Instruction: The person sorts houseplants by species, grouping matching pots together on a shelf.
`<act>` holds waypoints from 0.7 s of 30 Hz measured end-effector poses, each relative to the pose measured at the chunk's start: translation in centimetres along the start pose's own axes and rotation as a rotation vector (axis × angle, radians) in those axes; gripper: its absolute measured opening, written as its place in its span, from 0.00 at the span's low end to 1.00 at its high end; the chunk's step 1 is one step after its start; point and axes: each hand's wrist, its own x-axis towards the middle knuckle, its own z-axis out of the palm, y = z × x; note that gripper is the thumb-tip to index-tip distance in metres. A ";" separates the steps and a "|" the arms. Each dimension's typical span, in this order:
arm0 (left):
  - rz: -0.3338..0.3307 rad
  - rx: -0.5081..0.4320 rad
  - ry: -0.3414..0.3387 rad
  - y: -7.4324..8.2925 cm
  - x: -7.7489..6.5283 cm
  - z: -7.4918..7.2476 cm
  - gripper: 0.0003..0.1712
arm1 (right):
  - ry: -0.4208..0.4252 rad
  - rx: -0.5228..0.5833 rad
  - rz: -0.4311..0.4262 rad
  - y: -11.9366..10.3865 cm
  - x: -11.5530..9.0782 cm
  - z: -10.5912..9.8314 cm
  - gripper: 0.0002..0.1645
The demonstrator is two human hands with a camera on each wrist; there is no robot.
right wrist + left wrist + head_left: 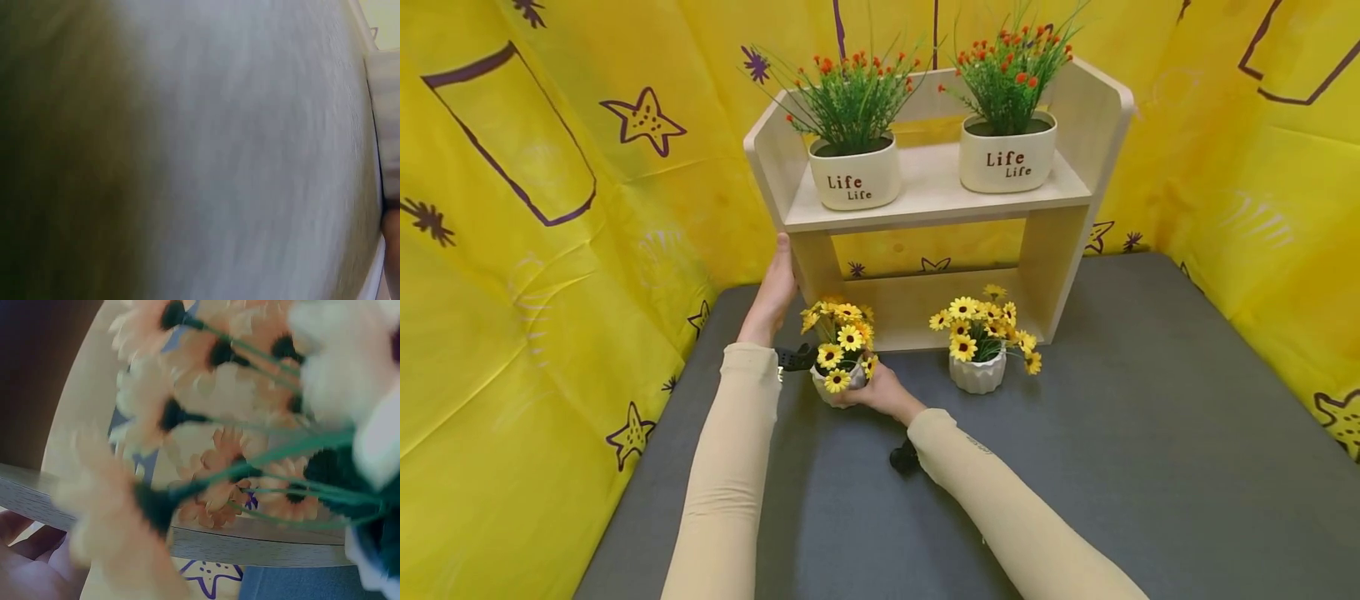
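Note:
My right hand (880, 393) grips a small white fluted pot (822, 385) of yellow daisy-like flowers (850, 337) at its right side. This pot is in front of the lower left corner of a pale wooden two-tier shelf (925, 218). Against the outer face of the shelf's left side panel rests my left hand (772, 293), fingers pointing up. In the left wrist view, yellow flowers (159, 506) stand large before the panel's edge (262, 547), and part of the left hand (37, 569) shows at lower left. A blurred pale surface (250, 150) fills most of the right wrist view.
A second small white pot (977, 375) of yellow flowers stands on the grey tabletop (1150, 433), before the shelf's right half. On the upper tier are two white "Life" planters (859, 182) with red flowers. Yellow patterned cloth (550, 275) hangs behind and along the sides.

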 end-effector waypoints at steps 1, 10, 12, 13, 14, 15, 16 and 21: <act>0.000 -0.006 -0.003 0.0 0.0 0.0 0.45 | -0.003 -0.006 0.000 0.1 -0.1 -0.3 0.51; 0.013 -0.017 -0.014 -0.2 0.0 -0.2 0.45 | 0.055 0.060 -0.005 0.4 -0.7 -2.7 0.50; 0.024 -0.019 -0.002 -0.4 0.0 -0.2 0.44 | 0.085 0.113 -0.018 0.2 -0.7 -3.0 0.49; 0.027 -0.017 0.004 -0.4 0.0 -0.2 0.44 | 0.101 0.141 -0.034 0.1 -0.6 -3.1 0.50; 0.029 -0.018 0.009 -0.5 0.0 -0.2 0.43 | 0.119 0.160 -0.044 -0.1 -0.5 -3.3 0.49; 0.030 -0.015 0.011 -0.5 0.1 -0.1 0.43 | 0.135 0.179 -0.054 -0.3 -0.3 -3.4 0.49; 0.030 -0.015 0.012 -0.5 0.1 -0.1 0.43 | 0.150 0.194 -0.064 -0.5 -0.2 -3.6 0.49; 0.005 0.043 0.036 -0.4 0.2 0.0 0.47 | 0.247 0.202 -0.091 -1.4 1.0 -4.1 0.44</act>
